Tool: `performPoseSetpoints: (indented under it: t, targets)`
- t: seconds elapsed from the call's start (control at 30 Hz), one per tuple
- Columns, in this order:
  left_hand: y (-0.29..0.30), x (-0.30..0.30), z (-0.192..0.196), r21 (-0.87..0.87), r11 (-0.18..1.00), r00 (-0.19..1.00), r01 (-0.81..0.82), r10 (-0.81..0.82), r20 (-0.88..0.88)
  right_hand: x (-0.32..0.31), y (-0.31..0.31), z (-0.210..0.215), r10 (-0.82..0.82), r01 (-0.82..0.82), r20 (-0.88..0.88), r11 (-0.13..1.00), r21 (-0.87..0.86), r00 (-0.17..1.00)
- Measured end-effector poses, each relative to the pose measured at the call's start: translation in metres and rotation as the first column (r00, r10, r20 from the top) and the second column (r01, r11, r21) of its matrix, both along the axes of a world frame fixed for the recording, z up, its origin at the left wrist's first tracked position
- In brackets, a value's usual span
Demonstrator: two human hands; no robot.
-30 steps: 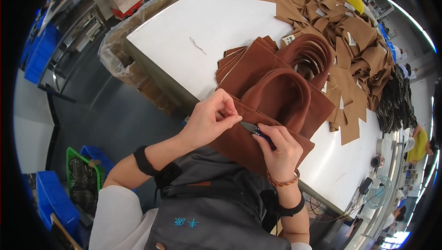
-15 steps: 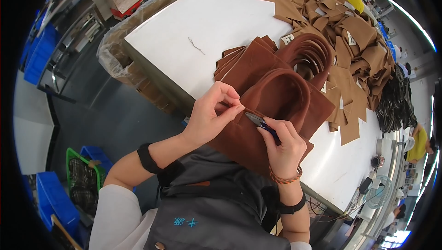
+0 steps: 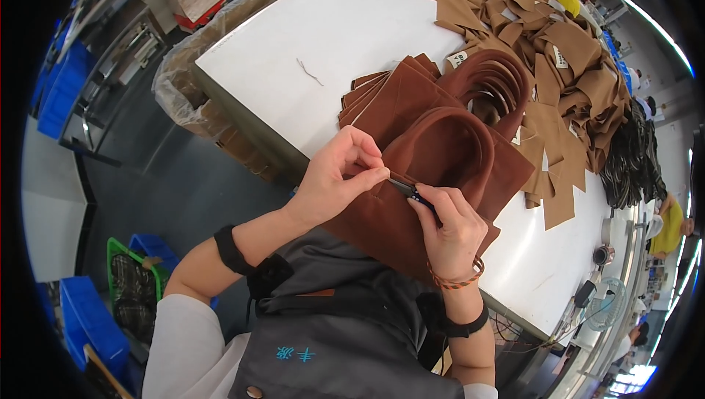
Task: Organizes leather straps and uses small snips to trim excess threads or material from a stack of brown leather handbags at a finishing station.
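A reddish-brown sewn piece [image 3: 389, 231] with a curved loop [image 3: 481, 138] lies at the table's near edge, in front of my body. At its edge, the thumb and forefinger of my left hand [image 3: 339, 179] are pinched together; what they hold is too small to name. My right hand [image 3: 457, 234] grips a pair of thread snips [image 3: 402, 187], its blades pointing left and close together. The tips reach almost to my left fingertips, over the brown material. Behind the front piece rests a stack of similar brown pieces [image 3: 400, 91], their loops nested.
Tan cut pieces [image 3: 554, 105] are heaped on the far right of the white table [image 3: 272, 69], beside a dark bundle [image 3: 633, 168]. A loose thread [image 3: 308, 72] lies on the tabletop. A plastic-lined bin [image 3: 176, 80] stands past the left edge; a small fan [image 3: 606, 303] is at right.
The snips' blades have come together from a spread position. Both hands stay in nearly the same place.
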State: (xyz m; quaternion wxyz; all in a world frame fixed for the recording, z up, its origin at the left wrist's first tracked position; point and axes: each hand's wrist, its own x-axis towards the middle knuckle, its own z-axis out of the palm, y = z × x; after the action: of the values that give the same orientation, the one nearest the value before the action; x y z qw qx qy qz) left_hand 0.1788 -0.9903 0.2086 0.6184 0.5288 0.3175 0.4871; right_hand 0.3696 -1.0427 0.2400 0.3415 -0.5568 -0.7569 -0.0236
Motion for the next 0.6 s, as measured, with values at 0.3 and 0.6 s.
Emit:
performPoseSetpoints:
  t: [0.3, 0.6]
  targets:
    - [0.018, -0.014, 0.007, -0.01, 0.998, 0.998, -0.055, 0.055, 0.013, 0.014, -0.008, 0.009, -0.062, 0.055, -0.238, 0.998, -0.037, 0.969]
    - [0.017, -0.013, 0.008, -0.138, 0.989, 0.987, 0.045, -0.023, 0.157, -0.01, 0.006, 0.0, 0.011, -0.01, -0.008, 1.0, 0.019, 1.0]
